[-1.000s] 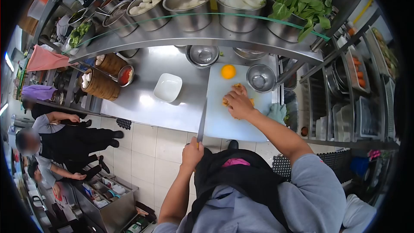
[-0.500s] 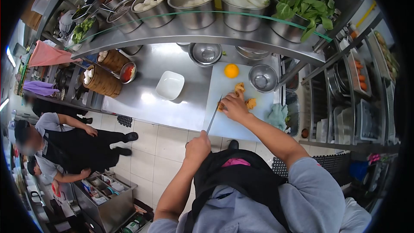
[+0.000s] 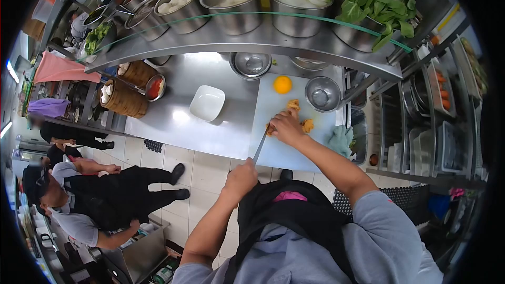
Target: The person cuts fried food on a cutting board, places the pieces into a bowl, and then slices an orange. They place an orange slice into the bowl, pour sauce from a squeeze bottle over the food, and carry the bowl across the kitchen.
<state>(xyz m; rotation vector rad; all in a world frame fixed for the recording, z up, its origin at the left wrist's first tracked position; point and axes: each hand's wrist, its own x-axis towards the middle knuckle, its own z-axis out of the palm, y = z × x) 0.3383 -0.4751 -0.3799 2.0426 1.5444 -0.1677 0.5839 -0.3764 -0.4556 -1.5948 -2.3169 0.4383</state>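
Note:
My left hand (image 3: pixel 241 178) is closed round the handle of a knife (image 3: pixel 261 145), whose blade points up the white cutting board (image 3: pixel 289 161). At the blade's tip, my right hand (image 3: pixel 289 128) presses with bent fingers on a golden-brown piece of food (image 3: pixel 270 131), mostly hidden under them. Two more such pieces lie close by, one golden-brown piece (image 3: pixel 293 105) above the hand and another (image 3: pixel 307 125) to its right. An orange (image 3: pixel 282 84) sits at the top of the board, with a metal bowl (image 3: pixel 322 94) to its right.
A white square dish (image 3: pixel 207 103) stands on the steel counter (image 3: pixel 179 87). Bamboo steamers (image 3: pixel 123 100) are at its left end. Overhead, a shelf (image 3: pixel 236 42) carries metal pots and leafy greens (image 3: pixel 376 8). A green cloth (image 3: pixel 342 141) lies right of the board. A co-worker (image 3: pixel 100 200) stands at left.
The knife's tip has drawn back slightly toward me, while my right hand stays on the food. The co-worker at left has shifted and bends toward the steel cart.

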